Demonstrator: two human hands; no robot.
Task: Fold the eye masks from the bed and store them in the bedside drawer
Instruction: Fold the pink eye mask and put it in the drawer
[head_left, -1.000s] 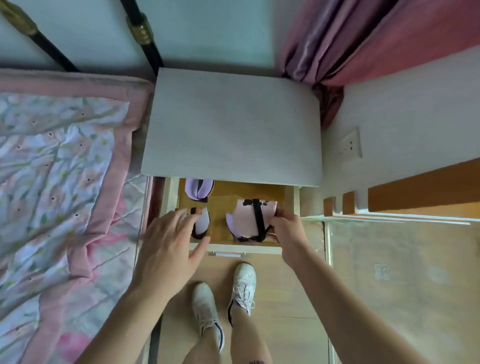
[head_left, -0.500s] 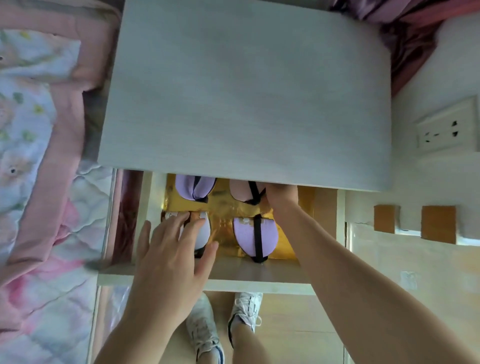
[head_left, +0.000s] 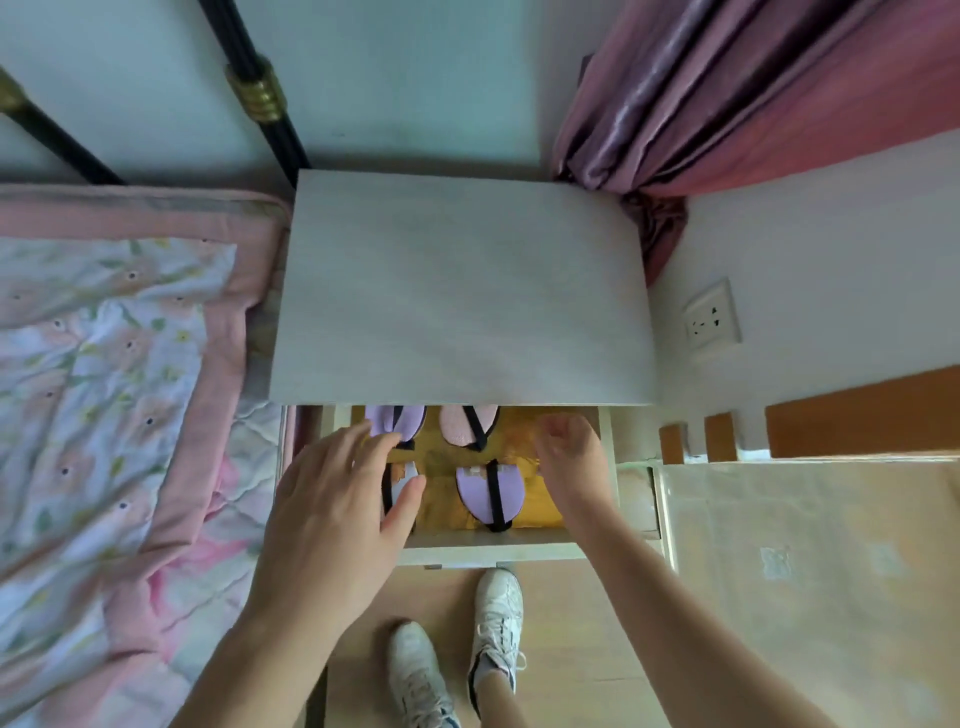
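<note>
The bedside drawer (head_left: 488, 552) stands pulled out under the grey cabinet top, lined with yellow paper. Several folded eye masks with black straps lie in it: a lilac mask (head_left: 491, 493) at front middle, a pink mask (head_left: 462, 431) behind it, a purple mask (head_left: 392, 420) at back left, and a white mask (head_left: 400, 483) at front left. My left hand (head_left: 337, 519) hovers with fingers spread over the white mask and hides most of it. My right hand (head_left: 569, 462) hangs above the drawer's right side, fingers loosely curled and holding nothing.
The grey bedside cabinet top (head_left: 462, 291) overhangs the drawer's back. The bed with a pink floral quilt (head_left: 114, 395) lies to the left, black bed posts (head_left: 265, 104) behind. A pink curtain (head_left: 727, 88), a wall socket (head_left: 711, 322) and a pale surface (head_left: 810, 571) are on the right. White sneakers (head_left: 493, 623) stand below.
My right hand has let go of the pink mask at the back and drawn out to the drawer's right side. The head has pulled back up, and my left hand stays over the white mask.
</note>
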